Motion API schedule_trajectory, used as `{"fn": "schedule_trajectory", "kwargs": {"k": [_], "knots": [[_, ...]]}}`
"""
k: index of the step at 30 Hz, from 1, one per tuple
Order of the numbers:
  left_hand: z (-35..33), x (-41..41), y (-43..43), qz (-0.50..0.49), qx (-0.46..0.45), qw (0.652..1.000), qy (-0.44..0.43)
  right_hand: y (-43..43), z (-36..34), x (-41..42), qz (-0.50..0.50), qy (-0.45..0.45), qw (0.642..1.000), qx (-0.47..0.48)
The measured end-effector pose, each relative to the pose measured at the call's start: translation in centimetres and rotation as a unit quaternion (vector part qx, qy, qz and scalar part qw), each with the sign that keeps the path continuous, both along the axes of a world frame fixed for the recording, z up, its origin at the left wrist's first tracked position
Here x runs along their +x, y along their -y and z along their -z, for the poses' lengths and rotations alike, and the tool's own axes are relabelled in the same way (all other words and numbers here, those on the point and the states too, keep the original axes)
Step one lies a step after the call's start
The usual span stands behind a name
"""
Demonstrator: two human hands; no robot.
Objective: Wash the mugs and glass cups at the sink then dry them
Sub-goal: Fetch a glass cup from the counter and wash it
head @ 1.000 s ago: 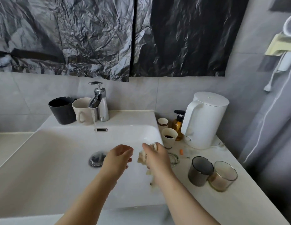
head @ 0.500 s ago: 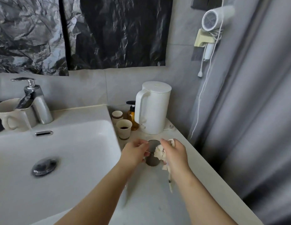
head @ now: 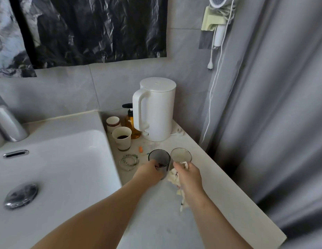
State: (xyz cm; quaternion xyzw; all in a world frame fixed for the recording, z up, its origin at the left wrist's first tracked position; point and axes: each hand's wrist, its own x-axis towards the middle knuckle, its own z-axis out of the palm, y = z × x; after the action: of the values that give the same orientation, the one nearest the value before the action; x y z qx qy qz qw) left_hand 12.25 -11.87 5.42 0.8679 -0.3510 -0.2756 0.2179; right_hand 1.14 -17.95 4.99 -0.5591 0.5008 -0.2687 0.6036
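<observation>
On the pale stone counter (head: 174, 221), to the right of the white ceramic sink (head: 66, 168), two cups stand upright side by side. They are so close that I cannot tell whether they touch.

The smoky dark-grey glass cup (head: 159, 159) is a straight cylinder with a thin rim and half-transparent walls. Something reddish shows low inside it, but I cannot tell if it is a fingertip seen through the glass or a residue. The left hand (head: 150, 174) grips this cup from the near side, with its fingers curled round the wall.

The clear glass cup (head: 180, 155) has the same shape, a fine bright rim, and looks pale inside. The right hand (head: 188, 174) is just at its near edge. The fingers are closed on a crumpled cream-coloured cloth (head: 172, 176), which hangs down under the palm. I cannot tell whether the hand touches the glass.

Behind the cups stand a tall white electric kettle (head: 160, 112), an amber pump bottle (head: 131, 123) and two beige paper cups. The nearer paper cup (head: 122, 139) has dark liquid in it. Thin bracelets (head: 129, 161) lie just left of the dark cup.
</observation>
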Motion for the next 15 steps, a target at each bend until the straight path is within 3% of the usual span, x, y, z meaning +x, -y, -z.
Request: {"fn": "schedule_trajectory", "kwargs": {"k": [10,15], "knots": [[0.4,1.0,-0.2,0.064,0.041,0.992,0.096,-0.2,1.9,1.1,-0.015,-0.021,0.999,0.024],[-0.1,1.2,-0.5,0.016,-0.004,0.994,0.105,-0.8,1.6,1.7,-0.019,-0.016,1.0,0.01]]}}
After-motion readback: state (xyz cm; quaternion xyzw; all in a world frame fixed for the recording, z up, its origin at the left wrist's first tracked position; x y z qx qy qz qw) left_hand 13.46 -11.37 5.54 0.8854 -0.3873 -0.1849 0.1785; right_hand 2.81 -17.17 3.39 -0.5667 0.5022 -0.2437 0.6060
